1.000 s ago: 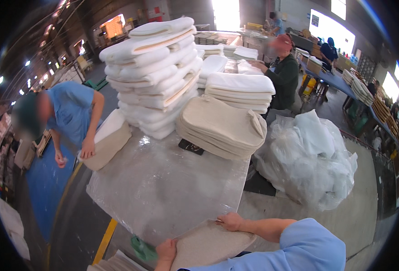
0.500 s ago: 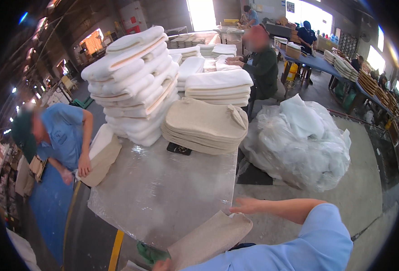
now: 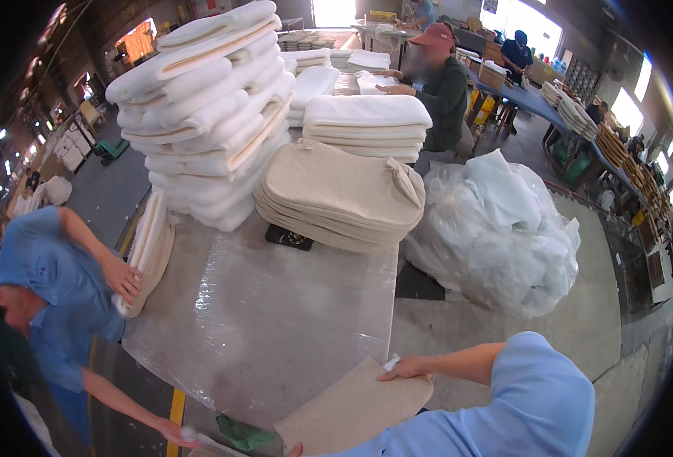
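Observation:
A beige fabric cover (image 3: 351,407) lies tilted at the table's near edge, against my front. My right hand (image 3: 408,368) is closed on its far right corner, and a small white bit (image 3: 392,362) sticks out past the fingers. Of my left hand (image 3: 297,450) little more than a thumb shows at the lower edge, pressed on the cover's near left edge; its other fingers are hidden. Beside the cover lies a crumpled green cloth (image 3: 243,433). Farther up the table is a stack of similar beige covers (image 3: 340,190).
Plastic film covers the table (image 3: 275,312). A tall pile of white padded pieces (image 3: 199,114) stands at far left, a lower white stack (image 3: 367,122) behind the beige one. A big clear bag (image 3: 496,236) sits right. A co-worker (image 3: 47,274) leans in from the left, holding a padded piece (image 3: 153,251).
My right hand has come from beside the cover onto its corner and closed there. The cover has turned flatter toward view. The left co-worker has bent lower, one arm now reaching toward the near table edge.

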Tool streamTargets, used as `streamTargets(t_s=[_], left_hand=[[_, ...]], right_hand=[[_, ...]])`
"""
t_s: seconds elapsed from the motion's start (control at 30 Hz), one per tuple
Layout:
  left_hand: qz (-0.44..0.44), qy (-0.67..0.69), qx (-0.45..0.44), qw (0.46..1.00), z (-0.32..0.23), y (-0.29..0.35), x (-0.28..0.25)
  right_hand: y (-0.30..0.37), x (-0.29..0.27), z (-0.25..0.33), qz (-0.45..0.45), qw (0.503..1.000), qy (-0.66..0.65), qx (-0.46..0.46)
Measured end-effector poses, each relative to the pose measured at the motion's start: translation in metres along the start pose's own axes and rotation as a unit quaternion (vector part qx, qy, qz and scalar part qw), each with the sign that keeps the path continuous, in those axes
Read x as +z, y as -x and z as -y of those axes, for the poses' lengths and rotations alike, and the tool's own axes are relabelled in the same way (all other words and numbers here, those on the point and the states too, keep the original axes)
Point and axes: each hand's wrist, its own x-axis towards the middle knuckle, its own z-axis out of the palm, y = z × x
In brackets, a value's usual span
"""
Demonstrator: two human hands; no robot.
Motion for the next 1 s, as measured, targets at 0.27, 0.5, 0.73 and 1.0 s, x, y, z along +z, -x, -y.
streamTargets(t_s=[0.27,0.5,0.73,1.0], left_hand=[[0.07,0.09,0.08,0.99,0.003,-0.003,-0.032],[0.166,0.494,0.011,0.853,-0.059,-0.038,-0.132],[0.029,0.51,0.269,0.816,-0.195,-0.07,-0.081],[0.216,0.53,0.297,0.764,-0.302,-0.082,0.026]], right_hand=[[0.001,-0.006,0.001,0.106,0.984,-0.142,-0.028],[0.037,-0.009,-0.02,0.168,0.924,-0.335,-0.075],[0.048,0.02,0.004,0.251,0.763,-0.541,-0.249],[0.003,0.088,0.007,0.503,0.537,-0.631,-0.246]])
